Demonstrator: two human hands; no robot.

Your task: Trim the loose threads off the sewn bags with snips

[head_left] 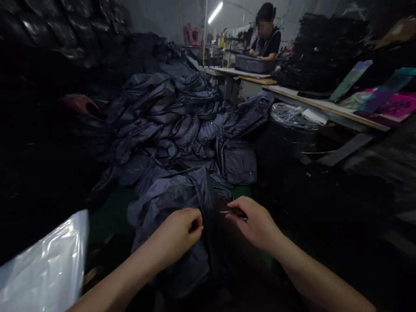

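My left hand pinches the upper edge of a dark navy nylon bag that lies in front of me. My right hand is shut on small thread snips, whose thin metal blade points left towards a dark seam of the bag. The blade tip is a short way from my left fingers. The dim light hides the lower part of the bag.
A large heap of navy bags rises ahead. A shiny plastic sheet lies at lower left. Further back, a co-worker handles a bag at a table. A long workbench and a stack of dark fabric stand at right.
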